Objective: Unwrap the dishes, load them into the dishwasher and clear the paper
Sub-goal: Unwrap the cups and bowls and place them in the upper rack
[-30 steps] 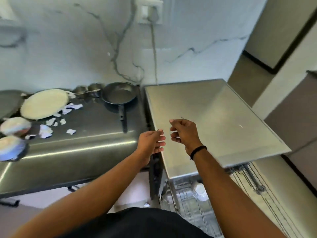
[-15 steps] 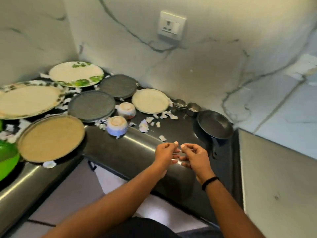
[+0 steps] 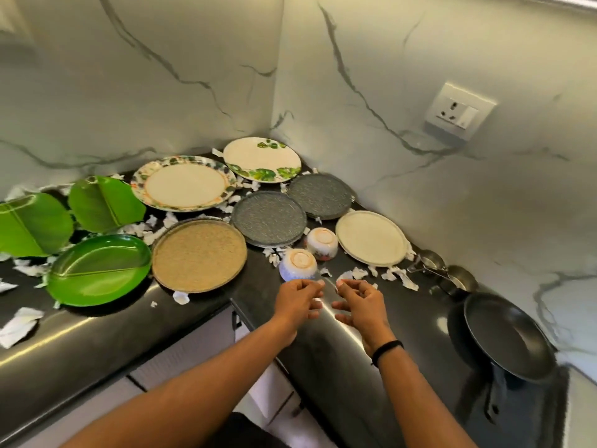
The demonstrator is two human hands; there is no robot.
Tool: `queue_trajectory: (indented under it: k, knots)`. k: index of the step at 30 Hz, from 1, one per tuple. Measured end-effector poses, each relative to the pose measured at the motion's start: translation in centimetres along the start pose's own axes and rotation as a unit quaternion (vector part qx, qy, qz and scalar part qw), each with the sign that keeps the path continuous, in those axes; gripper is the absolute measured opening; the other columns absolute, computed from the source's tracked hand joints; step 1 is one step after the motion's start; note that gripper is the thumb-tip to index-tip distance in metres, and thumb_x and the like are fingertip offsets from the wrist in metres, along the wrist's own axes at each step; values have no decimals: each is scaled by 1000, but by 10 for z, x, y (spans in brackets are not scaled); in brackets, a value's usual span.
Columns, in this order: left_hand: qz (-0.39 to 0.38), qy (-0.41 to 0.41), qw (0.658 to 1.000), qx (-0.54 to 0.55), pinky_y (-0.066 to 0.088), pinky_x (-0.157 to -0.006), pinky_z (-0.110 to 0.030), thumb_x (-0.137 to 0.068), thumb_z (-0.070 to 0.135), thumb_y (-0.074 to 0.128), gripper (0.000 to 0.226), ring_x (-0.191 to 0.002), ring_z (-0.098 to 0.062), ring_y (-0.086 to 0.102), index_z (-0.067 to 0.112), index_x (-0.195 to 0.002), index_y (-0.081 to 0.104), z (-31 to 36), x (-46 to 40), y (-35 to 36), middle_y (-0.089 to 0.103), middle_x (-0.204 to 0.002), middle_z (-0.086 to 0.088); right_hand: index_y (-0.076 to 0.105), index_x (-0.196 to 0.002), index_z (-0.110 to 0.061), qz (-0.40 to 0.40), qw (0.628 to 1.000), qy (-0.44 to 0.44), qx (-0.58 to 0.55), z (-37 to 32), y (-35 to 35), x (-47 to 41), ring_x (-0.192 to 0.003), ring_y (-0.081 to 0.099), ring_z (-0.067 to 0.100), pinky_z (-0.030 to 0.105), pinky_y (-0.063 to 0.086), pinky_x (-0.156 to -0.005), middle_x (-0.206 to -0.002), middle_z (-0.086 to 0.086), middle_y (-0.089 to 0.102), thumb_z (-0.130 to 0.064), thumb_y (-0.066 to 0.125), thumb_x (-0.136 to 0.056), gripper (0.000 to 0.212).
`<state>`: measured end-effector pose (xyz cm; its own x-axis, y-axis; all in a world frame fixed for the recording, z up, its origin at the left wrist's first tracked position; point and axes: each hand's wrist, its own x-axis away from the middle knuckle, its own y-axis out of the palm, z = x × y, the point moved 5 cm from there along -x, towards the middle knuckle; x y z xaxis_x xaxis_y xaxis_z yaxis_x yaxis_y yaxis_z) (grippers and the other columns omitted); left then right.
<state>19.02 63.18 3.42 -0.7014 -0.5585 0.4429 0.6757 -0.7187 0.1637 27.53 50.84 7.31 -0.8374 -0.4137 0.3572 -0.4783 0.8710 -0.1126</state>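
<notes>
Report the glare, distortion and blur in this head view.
Head view: bright glare streaks along the rounded front edge of the glossy black countertop; wide-angle distortion bends the marble wall and counter; the left hand and right hand look slightly soft, plates stay sharp.

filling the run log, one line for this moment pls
left hand: pinches paper scrap | right hand: pinches paper scrap | nearest: upturned cup | scraps litter counter

Black band (image 3: 386, 348) on right wrist
</notes>
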Motion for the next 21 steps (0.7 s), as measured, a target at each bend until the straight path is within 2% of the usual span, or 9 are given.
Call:
queue_trajectory:
  k: [6,8,10,13,16,18,21]
  knots:
    - [87,27,992,-86,58,-76,-37,-86,25,77,11,-82,-16,68,19,-94,70,16,-39,-43,73,-94,-7,56,-118,-16,-15,1000,16,6,-1,28,-25,-85,66,22,40,57,-72,-107,8,66,-25,67,-96,26]
    - [94,47,986,-132,60,-84,-41,-82,25,80,19,-88,-13,69,20,-97,69,17,-57,-50,73,-96,-1,55,-120,-17,-18,999,27,24,-1,33,-38,-90,67,24,44,58,-79,-107,6,66,-27,67,-96,28]
    - [93,71,976,-185,57,-87,-39,-79,24,83,28,-93,-13,67,19,-103,69,21,-69,-55,71,-100,1,55,-122,-17,-14,998,40,45,-1,38,-52,-94,67,25,46,60,-84,-109,6,65,-29,67,-96,32]
    - [82,102,959,-251,52,-88,-31,-74,23,87,44,-101,-15,64,16,-113,67,29,-88,-59,67,-110,-1,57,-125,-12,6,996,57,64,-1,47,-77,-88,66,23,43,60,-81,-113,10,66,-28,68,-95,36]
    - [50,114,946,-301,53,-91,-32,-69,28,90,58,-104,-13,62,18,-120,65,31,-105,-56,64,-118,1,58,-120,-13,22,991,84,98,7,58,-100,-98,66,25,39,59,-77,-116,9,64,-29,69,-95,32]
    - [30,128,933,-335,51,-91,-29,-63,32,91,67,-103,-10,59,20,-123,64,29,-116,-54,62,-120,0,61,-110,-15,34,987,98,120,16,64,-111,-95,67,25,36,60,-74,-106,8,66,-30,69,-94,24]
    - [3,150,908,-390,48,-92,-29,-59,37,91,79,-106,-12,55,25,-130,59,27,-118,-52,51,-121,2,67,-94,-13,38,982,108,152,28,70,-118,-69,62,19,31,52,-63,-82,8,67,-27,70,-92,15]
